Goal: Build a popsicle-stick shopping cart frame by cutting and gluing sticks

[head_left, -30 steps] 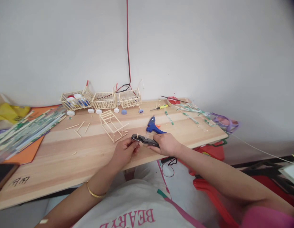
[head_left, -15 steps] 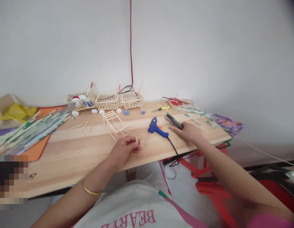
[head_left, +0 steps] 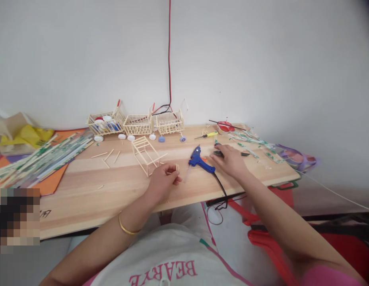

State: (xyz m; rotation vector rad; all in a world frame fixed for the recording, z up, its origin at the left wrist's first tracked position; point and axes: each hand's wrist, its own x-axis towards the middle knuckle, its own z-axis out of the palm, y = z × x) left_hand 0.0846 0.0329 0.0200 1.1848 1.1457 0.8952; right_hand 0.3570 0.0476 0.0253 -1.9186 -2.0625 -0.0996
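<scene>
My left hand (head_left: 163, 180) is closed in a pinch around short wooden sticks (head_left: 177, 168), just above the near part of the table. Beside it stands an unfinished wooden stick frame (head_left: 144, 153), tilted on the tabletop. My right hand (head_left: 232, 161) is over dark pliers (head_left: 245, 154), thumb and fingers bent around them. The hand covers much of the tool, and one dark end sticks out to the right. Between my two hands lies a blue hot glue gun (head_left: 202, 162), its nozzle pointing away from me.
Several small stick carts (head_left: 169, 124) with round wheels line the wall. Loose sticks (head_left: 105, 159) lie left of the frame. A bundle of wrapped sticks (head_left: 50, 159) covers the left side. A yellow-handled screwdriver (head_left: 210, 135), a red bowl (head_left: 225, 127) and wrapper strips (head_left: 253, 139) are behind.
My right hand has shifted forward over the pliers, and a dark end now points right. My left hand has turned slightly, still holding the short sticks. The view has shifted a little.
</scene>
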